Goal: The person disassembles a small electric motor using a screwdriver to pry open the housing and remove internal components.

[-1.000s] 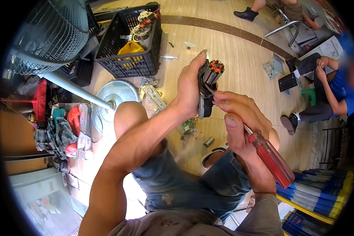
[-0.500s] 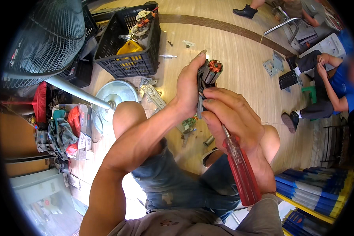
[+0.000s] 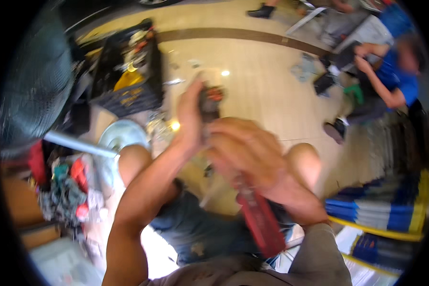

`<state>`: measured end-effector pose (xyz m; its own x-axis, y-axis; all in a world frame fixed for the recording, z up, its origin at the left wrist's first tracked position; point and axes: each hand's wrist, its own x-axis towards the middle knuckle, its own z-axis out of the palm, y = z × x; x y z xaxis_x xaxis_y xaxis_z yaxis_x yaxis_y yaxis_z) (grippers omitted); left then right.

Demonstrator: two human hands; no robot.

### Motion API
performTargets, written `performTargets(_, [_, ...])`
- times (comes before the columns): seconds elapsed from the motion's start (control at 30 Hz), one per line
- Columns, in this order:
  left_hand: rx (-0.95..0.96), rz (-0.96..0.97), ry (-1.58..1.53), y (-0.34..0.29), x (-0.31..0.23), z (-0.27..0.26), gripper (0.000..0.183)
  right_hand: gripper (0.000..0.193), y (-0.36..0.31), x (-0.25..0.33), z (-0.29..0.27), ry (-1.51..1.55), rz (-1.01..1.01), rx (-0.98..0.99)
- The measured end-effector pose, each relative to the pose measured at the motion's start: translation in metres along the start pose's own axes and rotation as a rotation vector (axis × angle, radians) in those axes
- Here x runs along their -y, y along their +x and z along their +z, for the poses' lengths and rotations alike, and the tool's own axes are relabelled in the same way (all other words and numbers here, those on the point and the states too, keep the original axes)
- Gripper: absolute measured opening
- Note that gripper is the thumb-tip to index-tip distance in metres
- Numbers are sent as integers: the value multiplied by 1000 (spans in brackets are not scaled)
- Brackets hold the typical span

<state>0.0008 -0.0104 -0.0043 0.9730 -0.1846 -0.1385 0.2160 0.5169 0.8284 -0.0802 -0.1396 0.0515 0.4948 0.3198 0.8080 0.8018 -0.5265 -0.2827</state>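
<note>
The picture is smeared by motion. My left hand (image 3: 190, 117) is closed round a small dark motor part (image 3: 209, 105) with reddish-orange windings at its far end, held above the floor in front of my knees. My right hand (image 3: 252, 152) grips a screwdriver (image 3: 262, 223) with a red see-through handle. The handle points back toward my body, under the palm. The fingers of my right hand reach to the near end of the motor part and seem to touch it. The screwdriver's tip is hidden behind them.
A black plastic crate (image 3: 150, 97) with parts and a yellow piece stands far left. Nearer are a floor fan (image 3: 33, 90), its round base (image 3: 124, 133) and piled cloths (image 3: 64, 198). A seated person in blue (image 3: 391, 78) is at right, beyond a rack of blue packs (image 3: 372, 202).
Both hands, with the motor part and screwdriver, now appear farther left and slightly lower. The whole view has shifted and blurred. Both grips stay the same.
</note>
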Motion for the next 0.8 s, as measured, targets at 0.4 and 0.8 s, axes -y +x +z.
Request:
performTargets(0.4, [-171,95,-20,5,10,-15,39,24,-2,3,12,27,-8,-86])
performTargets(0.8, [-275,191,-40,-2,-8,1,36,22,-6,-4,19,101,123,-5])
